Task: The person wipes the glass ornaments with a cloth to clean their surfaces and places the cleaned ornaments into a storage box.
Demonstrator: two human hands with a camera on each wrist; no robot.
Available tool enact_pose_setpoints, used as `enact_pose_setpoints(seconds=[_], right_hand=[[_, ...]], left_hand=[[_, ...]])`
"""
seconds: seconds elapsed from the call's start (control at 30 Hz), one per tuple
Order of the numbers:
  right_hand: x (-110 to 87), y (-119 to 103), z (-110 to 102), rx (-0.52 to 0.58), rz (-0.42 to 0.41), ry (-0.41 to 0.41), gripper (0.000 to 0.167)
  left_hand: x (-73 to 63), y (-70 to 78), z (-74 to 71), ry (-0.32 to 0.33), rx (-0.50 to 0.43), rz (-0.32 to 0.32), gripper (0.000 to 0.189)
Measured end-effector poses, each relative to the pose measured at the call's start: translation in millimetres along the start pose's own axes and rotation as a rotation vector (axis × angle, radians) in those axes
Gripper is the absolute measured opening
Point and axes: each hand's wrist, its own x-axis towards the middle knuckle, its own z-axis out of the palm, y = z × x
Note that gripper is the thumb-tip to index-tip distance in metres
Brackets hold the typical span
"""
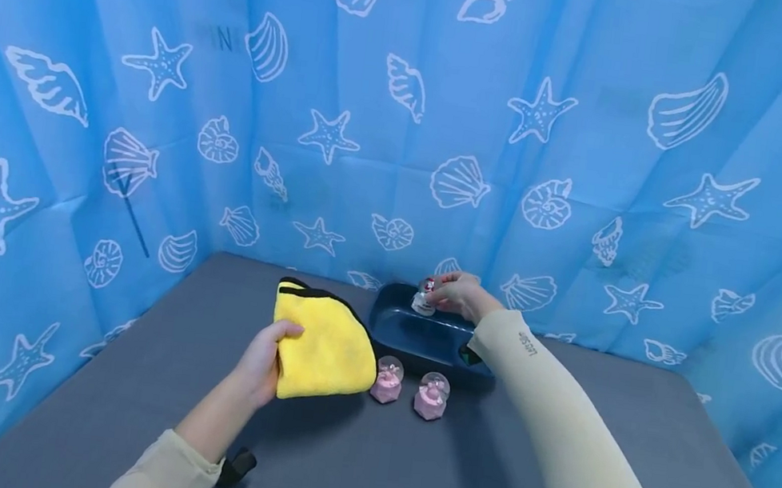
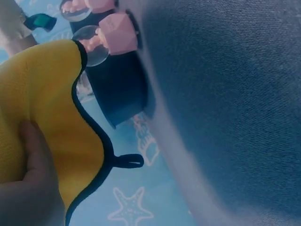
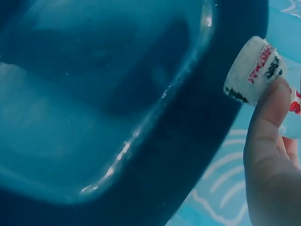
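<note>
"While our right hand (image 1: 459, 294) pinches a white-based snow globe (image 1: 423, 300) at the far left rim of a dark blue tray (image 1: 434, 337), our left hand (image 1: 267, 363) grips a yellow cloth (image 1: 329, 346) over the gray surface (image 1: 336, 471)."

"How do we expect the globe to handle?"

"Small, stiff and probably weighty for its size, we judge, its clear dome slippery and breakable. Whether it touches the tray, we cannot tell."

"And our hold on it?"

"Seen from the right wrist, our thumb lies against the base, with fingers behind, partly hidden. We favor that base: its red and dark trim looks rougher than the dome and should slip less."

"What of the cloth?"

"Soft, light and limp by its look. We have it by the left edge, thumb on top; a broad hold should suit it, since a narrow pinch could let it flop."

"Anything near it?"

"On the near side of the tray stand a left pink globe (image 1: 386, 384) and a right pink globe (image 1: 431, 400). We would take each by its faceted base, sparing the dome."
</note>
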Motion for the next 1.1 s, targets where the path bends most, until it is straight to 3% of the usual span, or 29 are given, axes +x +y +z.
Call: enact_pose_setpoints(seconds=[0.13,0.47,0.8,1.1], right_hand=[[7.1,7,6,0.000,-0.017,-0.009,0.049],[18.0,14,21,-0.208,-0.038,-0.079,0.046],[30.0,15,28,-0.259,0.000,-0.130,0.044],[37.4,20,29,-0.283,-0.024,-0.252,0.044]], left_hand=[[-0.1,-0.2,0.5,0.023,-0.002,-0.005,0.031],[2.4,-3.5,4.0,0.037,0.008,-0.005,0.033],[3.3,-3.1,3.9,0.052,-0.007,-0.012,0.033],[5.3,-4.4,5.8,0.079,0.002,-0.012,0.033]])
